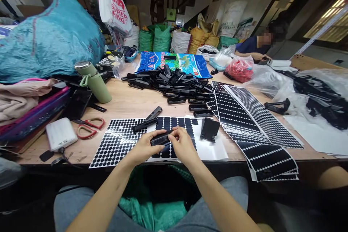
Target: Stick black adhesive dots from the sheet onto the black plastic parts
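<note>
My left hand (145, 147) is closed around one end of a flat black plastic piece (161, 139), held over the sticker sheets. At its other end, my right hand (182, 144) grips it with thumb and fingers. Beneath lie a sheet of round black stickers (116, 141) and a sheet of larger black stickers (187, 125). Two similar long black pieces (146, 120) rest on the sheets just beyond my left hand. To the right of my hands stands a black folded stand-like part (210, 129). A heap of black plastic pieces (174, 81) lies farther back.
On the left are red-handled scissors (91, 127), a white power bank (61, 134) with a cable and a green bottle (95, 83). More sticker sheets (244, 116) hang over the front edge at right. Another person (255, 45) sits at the far right. A green sack (144, 210) is between my knees.
</note>
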A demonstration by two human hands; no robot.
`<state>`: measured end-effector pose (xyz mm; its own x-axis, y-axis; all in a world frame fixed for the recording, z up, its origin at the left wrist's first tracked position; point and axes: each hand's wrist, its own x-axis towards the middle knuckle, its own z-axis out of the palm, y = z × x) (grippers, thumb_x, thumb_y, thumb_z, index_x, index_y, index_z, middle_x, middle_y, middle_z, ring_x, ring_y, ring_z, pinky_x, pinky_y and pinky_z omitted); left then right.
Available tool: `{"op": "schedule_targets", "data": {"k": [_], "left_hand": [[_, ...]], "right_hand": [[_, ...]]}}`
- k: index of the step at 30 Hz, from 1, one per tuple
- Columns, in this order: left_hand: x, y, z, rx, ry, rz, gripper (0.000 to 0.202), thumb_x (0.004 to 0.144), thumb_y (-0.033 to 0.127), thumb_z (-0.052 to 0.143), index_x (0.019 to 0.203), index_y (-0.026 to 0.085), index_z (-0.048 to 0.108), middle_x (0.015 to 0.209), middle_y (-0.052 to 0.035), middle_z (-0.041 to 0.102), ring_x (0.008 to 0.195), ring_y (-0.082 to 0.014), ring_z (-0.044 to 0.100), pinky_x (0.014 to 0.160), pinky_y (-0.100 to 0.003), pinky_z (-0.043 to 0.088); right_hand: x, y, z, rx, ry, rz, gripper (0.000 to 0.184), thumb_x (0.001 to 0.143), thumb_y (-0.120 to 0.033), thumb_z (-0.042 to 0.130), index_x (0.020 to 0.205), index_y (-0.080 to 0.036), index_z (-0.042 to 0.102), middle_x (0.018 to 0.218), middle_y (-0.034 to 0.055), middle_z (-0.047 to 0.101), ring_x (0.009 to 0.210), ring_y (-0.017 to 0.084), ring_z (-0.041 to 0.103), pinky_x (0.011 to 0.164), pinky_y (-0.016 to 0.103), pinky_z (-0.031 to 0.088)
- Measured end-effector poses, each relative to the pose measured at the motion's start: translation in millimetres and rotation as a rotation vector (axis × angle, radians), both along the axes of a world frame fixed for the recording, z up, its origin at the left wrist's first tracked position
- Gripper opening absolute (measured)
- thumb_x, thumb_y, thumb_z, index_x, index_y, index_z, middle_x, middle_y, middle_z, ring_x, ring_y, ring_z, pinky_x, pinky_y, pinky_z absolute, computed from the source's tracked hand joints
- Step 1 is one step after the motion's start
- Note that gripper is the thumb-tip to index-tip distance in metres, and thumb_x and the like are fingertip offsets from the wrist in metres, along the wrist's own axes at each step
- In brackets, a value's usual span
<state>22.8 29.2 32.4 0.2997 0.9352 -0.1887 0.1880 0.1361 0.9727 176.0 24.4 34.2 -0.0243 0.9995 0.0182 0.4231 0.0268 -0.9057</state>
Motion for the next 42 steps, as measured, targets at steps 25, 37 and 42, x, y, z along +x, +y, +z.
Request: {"op": "schedule_targets", "data": {"k": [25, 37, 42], "left_hand": [[12, -5, -51.3, -0.056, -0.054, 0.004, 0.045, 0.066, 0.025, 0.064, 0.109, 0.015, 0.053, 0.082, -0.0033, 0.065, 0.072, -0.0187, 0.065, 0.072, -0.033, 0.051], [29, -16, -25.2, 0.074, -0.061, -0.028, 0.043, 0.061, 0.014, 0.065, 0.103, 0.017, 0.062, 0.099, -0.0045, 0.066, 0.089, -0.0212, 0.061, 0.078, -0.031, 0.05], [35, -22, -21.2, 0.134, -0.017, 0.013, 0.04, 0.06, 0.013, 0.062, 0.101, 0.017, 0.063, 0.1, -0.0049, 0.065, 0.092, -0.0214, 0.06, 0.079, -0.031, 0.049]], "right_hand": [[82, 79, -48.0, -0.048, -0.23, -0.505, 0.013, 0.076, -0.023, 0.054, 0.076, -0.011, 0.059, 0.088, 0.0162, 0.06, 0.084, 0.024, 0.058, 0.072, 0.034, 0.042], [24, -39, -11.4, -0.032, 0.16, 0.002, 0.017, 0.078, -0.029, 0.049, 0.065, -0.019, 0.053, 0.104, 0.0072, 0.052, 0.097, 0.019, 0.051, 0.079, 0.03, 0.041], [23, -41, -10.2, -0.026, 0.142, -0.058, 0.017, 0.078, -0.029, 0.048, 0.065, -0.019, 0.052, 0.104, 0.0069, 0.051, 0.095, 0.018, 0.051, 0.08, 0.031, 0.041]]}}
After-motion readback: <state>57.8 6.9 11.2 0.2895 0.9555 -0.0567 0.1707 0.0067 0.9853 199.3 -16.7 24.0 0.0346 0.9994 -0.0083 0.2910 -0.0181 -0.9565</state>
